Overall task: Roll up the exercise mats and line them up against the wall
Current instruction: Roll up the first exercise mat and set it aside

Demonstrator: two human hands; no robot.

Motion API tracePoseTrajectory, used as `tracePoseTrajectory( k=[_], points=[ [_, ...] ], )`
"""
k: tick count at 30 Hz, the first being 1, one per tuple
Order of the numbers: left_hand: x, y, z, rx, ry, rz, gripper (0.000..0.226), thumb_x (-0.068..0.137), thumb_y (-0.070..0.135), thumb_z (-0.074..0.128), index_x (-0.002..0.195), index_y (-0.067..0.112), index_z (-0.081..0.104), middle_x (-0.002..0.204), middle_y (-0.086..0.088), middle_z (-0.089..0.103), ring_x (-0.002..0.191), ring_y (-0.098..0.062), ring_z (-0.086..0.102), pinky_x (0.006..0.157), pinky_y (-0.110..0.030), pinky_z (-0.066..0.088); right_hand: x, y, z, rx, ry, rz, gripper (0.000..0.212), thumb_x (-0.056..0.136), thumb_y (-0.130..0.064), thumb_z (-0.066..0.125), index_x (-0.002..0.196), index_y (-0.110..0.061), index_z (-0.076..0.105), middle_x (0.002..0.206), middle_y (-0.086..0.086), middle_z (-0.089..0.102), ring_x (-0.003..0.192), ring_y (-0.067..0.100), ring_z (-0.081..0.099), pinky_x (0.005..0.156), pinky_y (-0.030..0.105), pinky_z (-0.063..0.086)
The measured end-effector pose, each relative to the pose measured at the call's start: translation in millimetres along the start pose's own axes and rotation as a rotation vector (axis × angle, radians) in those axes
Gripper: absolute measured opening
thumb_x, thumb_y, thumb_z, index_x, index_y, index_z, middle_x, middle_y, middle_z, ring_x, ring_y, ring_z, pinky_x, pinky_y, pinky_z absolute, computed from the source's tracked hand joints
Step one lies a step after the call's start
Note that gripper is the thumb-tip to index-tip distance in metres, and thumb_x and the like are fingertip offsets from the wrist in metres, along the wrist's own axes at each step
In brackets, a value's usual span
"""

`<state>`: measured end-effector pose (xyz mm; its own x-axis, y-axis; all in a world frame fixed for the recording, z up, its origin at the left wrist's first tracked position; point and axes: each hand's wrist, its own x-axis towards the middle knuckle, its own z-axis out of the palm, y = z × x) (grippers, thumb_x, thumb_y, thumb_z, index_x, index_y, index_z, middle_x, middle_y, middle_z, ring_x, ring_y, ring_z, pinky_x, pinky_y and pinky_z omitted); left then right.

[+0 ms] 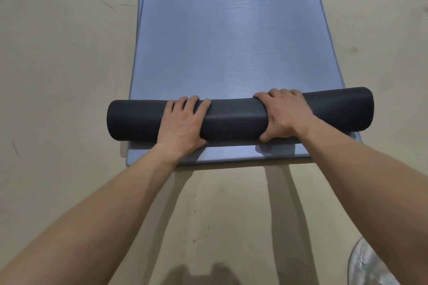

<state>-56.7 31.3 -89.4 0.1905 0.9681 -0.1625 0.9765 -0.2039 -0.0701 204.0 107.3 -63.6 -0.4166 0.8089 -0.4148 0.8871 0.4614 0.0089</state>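
My left grip [183, 122] and right grip [282, 115] clamped the dark roll [234, 120], slim and apparently early in the job; beyond them most of the blue mat [231, 41] lay unrolled on the floor [58, 53].

I'm looking straight down at an indoor floor [58, 65], smooth, cream-coloured and hard by the look of it, marked here and there with dark scuffs [107, 4]. A long blue exercise mat [227, 41] stretches away from me across it, its near end wound into a dark roll [234, 118]. That reads as an exercise room to me, a gym or a studio, though I can't tell whether it's inside a home. Arm shadows [287, 203] fall on the bare floor. Bottom right there's something pale and mesh-like [368, 266], maybe a shoe.
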Motion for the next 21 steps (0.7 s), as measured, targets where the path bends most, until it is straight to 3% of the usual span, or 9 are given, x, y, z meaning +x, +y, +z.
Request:
tracePoseTrajectory(
  k=[4, 6, 9, 12, 14, 17, 19, 21],
  points=[
    [-0.4, 1.5, -26.4, -0.073, -0.108, 0.012, 0.092, 0.066, 0.062, 0.078, 0.143, 0.032, 0.037, 0.134, -0.001, 0.054, 0.113, -0.027, 0.054, 0.103, -0.044, 0.043, -10.4, -5.2, -22.6, 0.082, -0.172, -0.004, 0.109, 0.057, -0.069, 0.082, 0.149, -0.033, 0.037, 0.128, 0.000, 0.059, 0.113, 0.026, 0.060, 0.100, 0.043, 0.048],
    [-22.0, 6.8, -34.1, -0.094, -0.187, 0.047, 0.089, 0.067, 0.064, 0.076, 0.142, 0.036, 0.039, 0.128, 0.002, 0.056, 0.106, -0.023, 0.057, 0.095, -0.040, 0.048, -36.9, -11.4, -17.6, 0.105, -0.229, 0.003, 0.113, 0.056, -0.068, 0.082, 0.152, -0.031, 0.034, 0.129, 0.000, 0.058, 0.116, 0.026, 0.059, 0.104, 0.044, 0.046],
    [-36.4, 12.2, -43.4, -0.151, -0.354, 0.068, 0.089, 0.064, 0.066, 0.077, 0.141, 0.039, 0.042, 0.118, 0.008, 0.058, 0.101, -0.019, 0.058, 0.083, -0.036, 0.050, -95.9, -24.5, 19.9, 0.027, -0.008, 0.040, 0.109, 0.069, -0.054, 0.081, 0.156, -0.025, 0.023, 0.147, 0.003, 0.046, 0.136, 0.029, 0.043, 0.121, 0.051, 0.025],
    [-19.3, 7.6, -57.6, -0.197, -0.474, 0.071, 0.094, 0.060, 0.070, 0.081, 0.142, 0.041, 0.044, 0.121, 0.011, 0.061, 0.106, -0.018, 0.059, 0.084, -0.037, 0.050, -109.1, -28.5, 42.6, -0.026, 0.155, 0.086, 0.101, 0.070, -0.040, 0.085, 0.150, -0.026, 0.026, 0.147, 0.004, 0.044, 0.136, 0.029, 0.041, 0.119, 0.054, 0.024],
    [-18.2, 7.0, -55.6, -0.173, -0.429, 0.060, 0.101, 0.062, 0.076, 0.078, 0.148, 0.040, 0.038, 0.135, 0.007, 0.060, 0.115, -0.021, 0.058, 0.097, -0.042, 0.048, -93.8, -23.7, 35.3, 0.038, 0.126, 0.108, 0.097, 0.069, -0.049, 0.082, 0.148, -0.031, 0.029, 0.143, 0.000, 0.048, 0.132, 0.026, 0.046, 0.117, 0.051, 0.026],
    [-38.2, 16.9, -41.7, -0.035, -0.205, -0.018, 0.120, 0.063, 0.083, 0.070, 0.158, 0.034, 0.016, 0.155, -0.003, 0.042, 0.137, -0.031, 0.046, 0.119, -0.054, 0.028, -70.0, -13.4, 15.5, 0.096, 0.021, 0.068, 0.096, 0.065, -0.057, 0.079, 0.146, -0.036, 0.033, 0.137, -0.003, 0.053, 0.123, 0.024, 0.053, 0.111, 0.047, 0.035],
    [-41.8, 21.6, -34.6, -0.037, -0.142, -0.042, 0.113, 0.065, 0.081, 0.069, 0.155, 0.034, 0.019, 0.150, -0.002, 0.046, 0.132, -0.029, 0.048, 0.117, -0.051, 0.031, -56.4, -4.3, 2.3, 0.121, -0.061, 0.035, 0.098, 0.064, -0.060, 0.080, 0.147, -0.036, 0.034, 0.133, -0.003, 0.055, 0.117, 0.024, 0.056, 0.105, 0.047, 0.042],
    [-25.8, 14.1, -39.6, -0.112, -0.161, -0.034, 0.103, 0.065, 0.082, 0.069, 0.149, 0.039, 0.029, 0.138, 0.004, 0.056, 0.117, -0.025, 0.057, 0.105, -0.045, 0.041, -48.6, 0.1, -3.3, 0.122, -0.062, 0.043, 0.107, 0.062, -0.062, 0.082, 0.152, -0.035, 0.031, 0.137, 0.000, 0.053, 0.122, 0.026, 0.053, 0.109, 0.048, 0.041]
  ],
)
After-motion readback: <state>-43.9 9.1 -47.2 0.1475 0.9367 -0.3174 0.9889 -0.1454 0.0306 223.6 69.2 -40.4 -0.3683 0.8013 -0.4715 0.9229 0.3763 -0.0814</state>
